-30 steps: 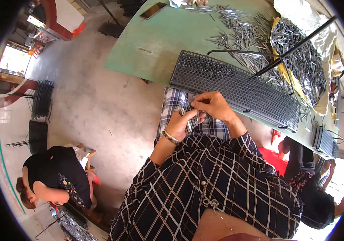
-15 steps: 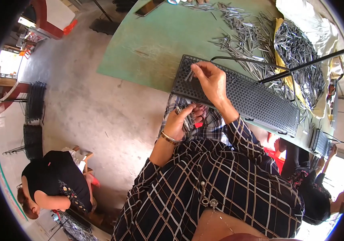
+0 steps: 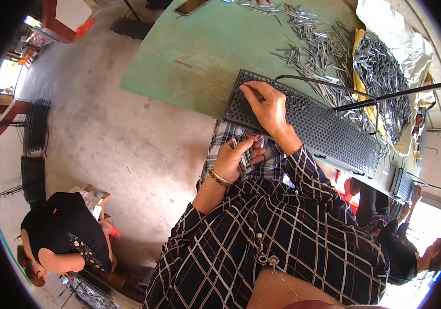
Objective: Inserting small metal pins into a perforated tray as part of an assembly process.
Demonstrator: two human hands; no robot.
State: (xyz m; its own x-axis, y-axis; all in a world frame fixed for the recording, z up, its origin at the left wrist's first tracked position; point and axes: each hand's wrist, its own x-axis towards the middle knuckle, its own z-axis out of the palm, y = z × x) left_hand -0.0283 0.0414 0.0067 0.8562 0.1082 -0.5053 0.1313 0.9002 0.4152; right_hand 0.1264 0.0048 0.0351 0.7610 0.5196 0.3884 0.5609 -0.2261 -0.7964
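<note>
A smooth, scuffed concrete floor [image 3: 97, 123] spread beneath a green worktable [image 3: 174, 64], its surface worn brownish in patches. A long, black perforated tray [image 3: 328, 131] – rectangular, rigid, dense with small round holes – lay along the table's near edge, one end jutting toward the person's checked lap. Beyond it, a yellow-edged sack [image 3: 359, 85] bulged with shiny metal, and thin, straight loose pins [image 3: 323, 46] were strewn on the table beside it. The person's right hand [image 3: 269, 108] hung over the tray's left end, thumb and forefinger tips close together; whether they gripped a pin could not be told. The left hand [image 3: 230, 159], below the tray, was wrapped around a bundle of metal pins [image 3: 244, 149], slim, hard and grey. The step in hand looked like setting pins into the holes – the next move seemed to call for a fine pinch and exact alignment with one hole
</note>
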